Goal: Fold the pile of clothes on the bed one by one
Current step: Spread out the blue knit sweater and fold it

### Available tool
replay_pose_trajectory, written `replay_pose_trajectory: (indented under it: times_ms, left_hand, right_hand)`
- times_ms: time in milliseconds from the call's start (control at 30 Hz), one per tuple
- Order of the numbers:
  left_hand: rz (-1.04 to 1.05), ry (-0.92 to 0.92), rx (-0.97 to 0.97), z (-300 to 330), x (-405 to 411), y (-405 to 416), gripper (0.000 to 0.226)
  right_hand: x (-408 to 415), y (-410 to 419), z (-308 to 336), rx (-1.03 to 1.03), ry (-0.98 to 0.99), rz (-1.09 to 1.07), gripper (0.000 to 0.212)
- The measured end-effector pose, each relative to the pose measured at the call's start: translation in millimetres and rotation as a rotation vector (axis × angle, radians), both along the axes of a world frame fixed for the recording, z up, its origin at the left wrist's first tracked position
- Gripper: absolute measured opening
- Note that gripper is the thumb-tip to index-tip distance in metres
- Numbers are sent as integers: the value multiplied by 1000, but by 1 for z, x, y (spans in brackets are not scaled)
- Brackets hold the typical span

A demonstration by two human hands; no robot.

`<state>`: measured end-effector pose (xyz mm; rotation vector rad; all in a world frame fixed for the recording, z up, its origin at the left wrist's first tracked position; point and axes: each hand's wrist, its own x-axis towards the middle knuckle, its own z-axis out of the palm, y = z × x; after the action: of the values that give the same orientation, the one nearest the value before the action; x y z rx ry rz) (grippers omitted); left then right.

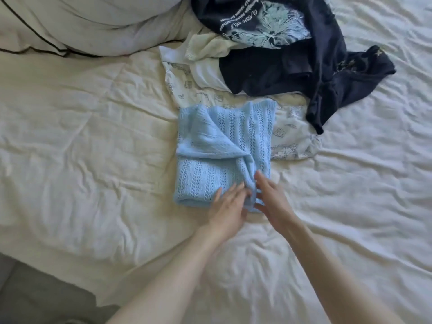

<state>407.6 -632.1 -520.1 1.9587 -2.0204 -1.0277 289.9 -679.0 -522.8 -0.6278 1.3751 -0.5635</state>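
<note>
left hand [230,203], right hand [272,198], fingers extended

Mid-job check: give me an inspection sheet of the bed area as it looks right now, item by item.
Surface: cream bedsheet, wrinkled.
Job's things: blue knit sweater folded into a rectangle; unfolded pile behind it, with a dark printed shirt, white garments and a patterned white cloth partly under the sweater.
Clutter: nothing seen.
Hands: left hand and right hand at the sweater's near edge, fingers fairly straight; blur hides any grip.
Cables: nothing seen.
Surroundings: pillow with dark piping, far left; grey floor, near left.
</note>
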Motion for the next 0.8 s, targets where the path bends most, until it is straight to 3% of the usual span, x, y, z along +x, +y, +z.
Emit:
replay_pose_trajectory:
  times_ms: [167, 300, 433, 533, 667, 733, 800]
  left_hand:
    - [11, -292, -105, -23, 35, 23, 56]
    - [63, -397, -115, -20, 65, 23, 68]
    - [28, -401, -166, -19, 62, 18, 66]
    - [-91, -437, -186, -21, 46, 21, 68]
    - [-111, -453, -175, -24, 38, 23, 59]
    - [-45, -381, -202, -24, 42, 15, 47]
    - [-19, -348, -94, -26, 46, 5, 51]
  right_hand:
    - [1, 2, -23, -33, 297, 140, 49]
    - [11, -11, -27, -78, 449, 172, 21]
    - [-2, -16, -17, -181, 438, 53, 9]
    - [-27, -1, -22, -188, 527, 42, 10]
    - [-44, 5, -35, -72, 620, 230, 29]
    - [-37, -6, -31, -261, 783, 240, 41]
    - [-22, -21, -23, -655, 990, 326, 32]
